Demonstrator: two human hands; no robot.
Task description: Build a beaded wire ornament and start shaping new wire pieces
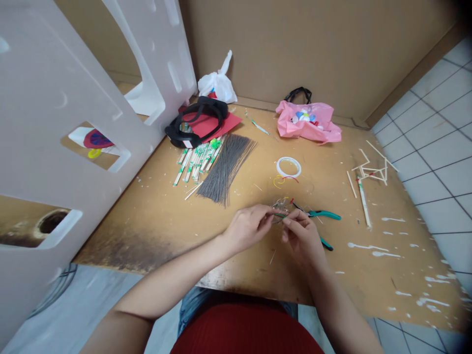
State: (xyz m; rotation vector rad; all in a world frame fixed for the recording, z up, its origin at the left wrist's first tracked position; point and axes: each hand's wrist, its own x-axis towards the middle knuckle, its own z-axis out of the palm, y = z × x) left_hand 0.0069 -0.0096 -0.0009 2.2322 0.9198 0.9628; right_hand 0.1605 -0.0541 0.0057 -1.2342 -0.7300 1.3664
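Note:
My left hand [250, 223] and my right hand [300, 233] meet over the near middle of the table, fingertips pinched. Between them runs a short, thin, greenish-grey wire [279, 215], gripped at both ends; its details are too small to make out. Just beyond the fingertips lies a small tangle of thin wire bits [280, 202] with yellow and red ends. Pliers with teal handles [325, 215] rest on the table, partly hidden by my right hand.
A bundle of grey wires [228, 169] lies beside wrapped chopsticks [197, 160], under a black headband [214, 132] and red paper [232, 122]. A tape roll [288, 167], pink bag [309, 129], white bag [217, 87] and stick frame [372, 173] surround these. A white plastic panel [73, 73] stands left.

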